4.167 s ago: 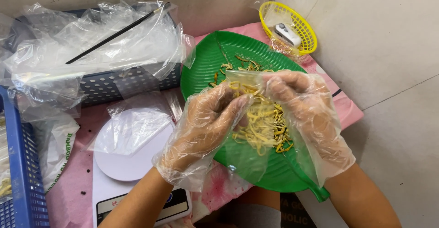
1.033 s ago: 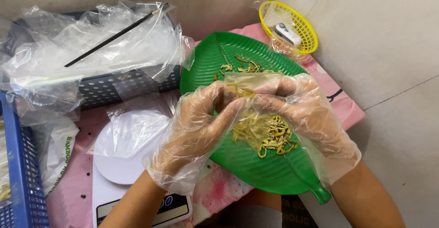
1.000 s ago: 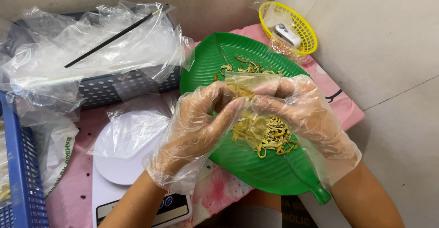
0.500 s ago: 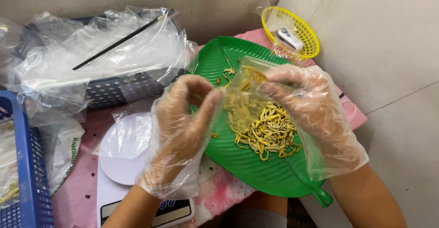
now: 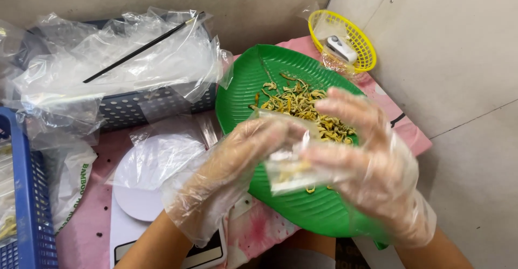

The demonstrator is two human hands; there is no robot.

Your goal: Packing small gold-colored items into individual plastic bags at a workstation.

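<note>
Both my hands wear loose clear plastic gloves. My left hand and my right hand together pinch a small clear plastic bag over the near part of a green leaf-shaped tray. A few yellow strips show inside the bag; it is blurred. A heap of yellow and greenish dried strips lies loose on the tray behind my hands.
A white round digital scale stands at the left front on a pink cloth. Crumpled clear bags and a thin black stick lie over a blue perforated basket. A yellow basket with a small white device sits at the back right by the wall.
The bag has come down and nearer to me, held by both hands now. Most of the strips that were in it now lie loose on the tray.
</note>
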